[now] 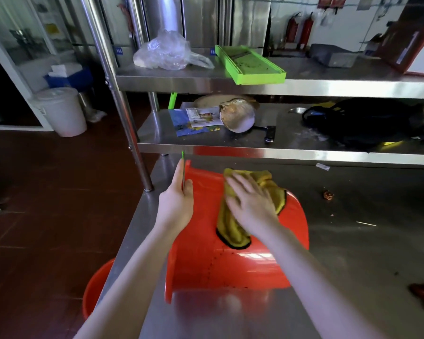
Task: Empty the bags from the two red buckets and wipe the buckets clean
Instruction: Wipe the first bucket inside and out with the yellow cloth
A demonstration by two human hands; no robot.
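A red bucket lies on its side on the steel table, its mouth facing left. My left hand grips the bucket's rim at the upper left, thumb over the edge. My right hand lies flat, fingers spread, pressing a yellow cloth with a dark border against the bucket's outer wall. A second red bucket stands on the floor at the table's left edge, partly hidden by the tabletop.
A lower shelf hangs just behind the bucket, holding papers, a pan, a knife and a black bag. The upper shelf carries a clear plastic bag and a green slicer. A steel post stands left. Red scraps lie at the table's right.
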